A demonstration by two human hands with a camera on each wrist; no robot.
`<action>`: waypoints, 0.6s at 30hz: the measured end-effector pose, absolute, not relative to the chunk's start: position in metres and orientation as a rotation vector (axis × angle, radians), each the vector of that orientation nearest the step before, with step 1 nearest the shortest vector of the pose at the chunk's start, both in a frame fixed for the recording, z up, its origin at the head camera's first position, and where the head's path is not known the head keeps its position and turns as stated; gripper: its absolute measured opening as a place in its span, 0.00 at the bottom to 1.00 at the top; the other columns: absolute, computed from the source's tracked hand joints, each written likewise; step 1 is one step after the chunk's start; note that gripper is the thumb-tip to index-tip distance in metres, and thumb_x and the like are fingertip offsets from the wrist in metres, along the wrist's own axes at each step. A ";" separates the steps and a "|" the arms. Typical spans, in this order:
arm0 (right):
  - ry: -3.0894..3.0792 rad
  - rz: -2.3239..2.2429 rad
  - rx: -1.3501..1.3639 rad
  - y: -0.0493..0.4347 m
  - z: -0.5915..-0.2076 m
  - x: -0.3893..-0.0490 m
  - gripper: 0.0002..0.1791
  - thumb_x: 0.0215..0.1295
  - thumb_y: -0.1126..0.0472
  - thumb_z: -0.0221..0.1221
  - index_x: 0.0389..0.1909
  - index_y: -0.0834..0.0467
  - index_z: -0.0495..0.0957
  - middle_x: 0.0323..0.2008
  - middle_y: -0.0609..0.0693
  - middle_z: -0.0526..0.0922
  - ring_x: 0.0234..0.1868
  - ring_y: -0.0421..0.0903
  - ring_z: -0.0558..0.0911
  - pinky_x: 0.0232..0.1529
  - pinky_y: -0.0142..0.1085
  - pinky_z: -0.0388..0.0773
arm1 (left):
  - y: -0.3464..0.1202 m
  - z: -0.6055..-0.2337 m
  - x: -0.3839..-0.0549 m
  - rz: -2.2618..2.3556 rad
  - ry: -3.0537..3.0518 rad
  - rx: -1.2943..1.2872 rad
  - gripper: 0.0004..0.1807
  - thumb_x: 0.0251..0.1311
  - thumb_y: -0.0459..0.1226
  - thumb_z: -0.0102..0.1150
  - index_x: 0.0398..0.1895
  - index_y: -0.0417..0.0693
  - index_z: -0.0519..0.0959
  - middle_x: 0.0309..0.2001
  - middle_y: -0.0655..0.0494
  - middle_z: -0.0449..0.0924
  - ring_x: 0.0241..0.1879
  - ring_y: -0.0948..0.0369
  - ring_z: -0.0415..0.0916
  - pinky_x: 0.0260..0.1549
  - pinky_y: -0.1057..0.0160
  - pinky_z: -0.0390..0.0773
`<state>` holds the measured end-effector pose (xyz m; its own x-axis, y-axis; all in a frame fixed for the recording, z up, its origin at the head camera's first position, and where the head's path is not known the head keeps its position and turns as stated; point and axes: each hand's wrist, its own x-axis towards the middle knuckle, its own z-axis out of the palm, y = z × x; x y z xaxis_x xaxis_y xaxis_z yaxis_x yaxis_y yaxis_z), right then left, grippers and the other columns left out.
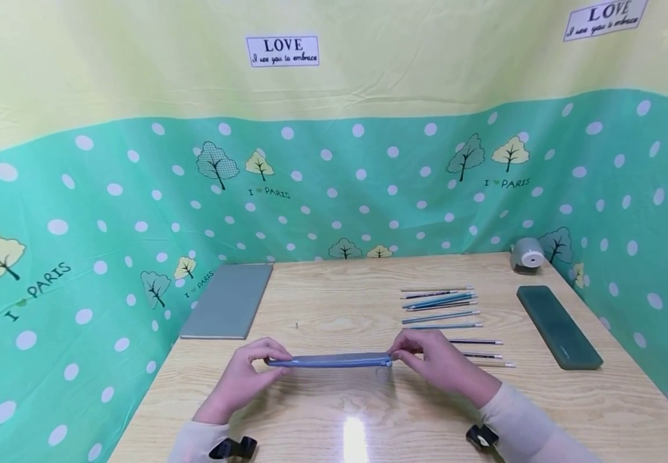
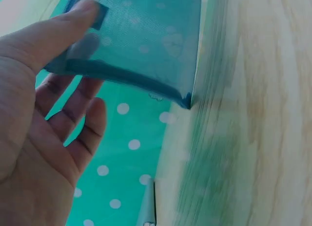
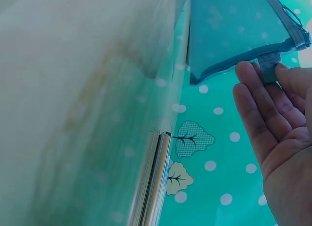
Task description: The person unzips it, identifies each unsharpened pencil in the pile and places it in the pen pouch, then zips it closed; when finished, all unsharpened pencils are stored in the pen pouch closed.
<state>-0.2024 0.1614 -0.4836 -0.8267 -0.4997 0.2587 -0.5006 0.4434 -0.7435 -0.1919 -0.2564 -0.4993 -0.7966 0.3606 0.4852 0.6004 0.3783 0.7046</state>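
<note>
A blue see-through mesh zipper pouch [image 1: 334, 360] is held upright between both hands, its zipper edge uppermost, close over the table. My left hand [image 1: 249, 376] pinches one top corner between thumb and fingers; in the left wrist view the thumb of that hand [image 2: 39, 89] lies on the mesh near a small dark tab. At the other end my right hand [image 1: 440, 360] pinches the pouch near its zipper pull. The right wrist view shows the right hand [image 3: 282, 123] gripping a small fabric loop [image 3: 269, 66] on the pouch's side. Through the mesh [image 3: 229, 31] the backdrop shows.
Several pencils [image 1: 440, 316] lie in a loose row right of centre, a few partly behind the right hand. A dark green case [image 1: 559, 328] lies farther right, with a grey pencil sharpener [image 1: 527, 255] at the back corner. A grey notebook [image 1: 228, 301] lies at the back left.
</note>
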 end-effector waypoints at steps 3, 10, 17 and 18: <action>-2.657 1.364 0.953 0.159 -0.483 -0.203 0.09 0.73 0.63 0.65 0.43 0.44 0.84 0.40 0.34 0.86 0.43 0.37 0.86 0.50 0.37 0.84 | -0.255 -0.500 -0.192 -1.387 -2.345 -0.829 0.15 0.54 0.27 0.77 0.40 0.55 0.90 0.39 0.60 0.87 0.37 0.60 0.82 0.38 0.65 0.79; -2.602 1.276 1.138 0.153 -0.479 -0.204 0.18 0.67 0.69 0.67 0.51 0.45 0.84 0.44 0.33 0.84 0.43 0.36 0.84 0.47 0.40 0.84 | -0.254 -0.500 -0.193 -1.410 -2.336 -0.749 0.13 0.59 0.28 0.74 0.40 0.56 0.88 0.36 0.56 0.87 0.34 0.62 0.82 0.34 0.65 0.81; -2.575 1.212 1.140 0.145 -0.470 -0.211 0.12 0.68 0.63 0.69 0.48 0.44 0.86 0.40 0.34 0.85 0.39 0.34 0.83 0.41 0.36 0.84 | -0.254 -0.497 -0.194 -1.428 -2.355 -0.678 0.10 0.61 0.32 0.74 0.40 0.57 0.88 0.36 0.49 0.87 0.33 0.61 0.81 0.34 0.65 0.80; -2.576 1.220 1.131 0.145 -0.468 -0.213 0.11 0.68 0.63 0.69 0.47 0.44 0.87 0.39 0.34 0.85 0.39 0.35 0.83 0.41 0.36 0.84 | -0.254 -0.496 -0.195 -1.413 -2.357 -0.661 0.10 0.61 0.32 0.74 0.40 0.58 0.88 0.36 0.51 0.87 0.33 0.62 0.81 0.34 0.65 0.80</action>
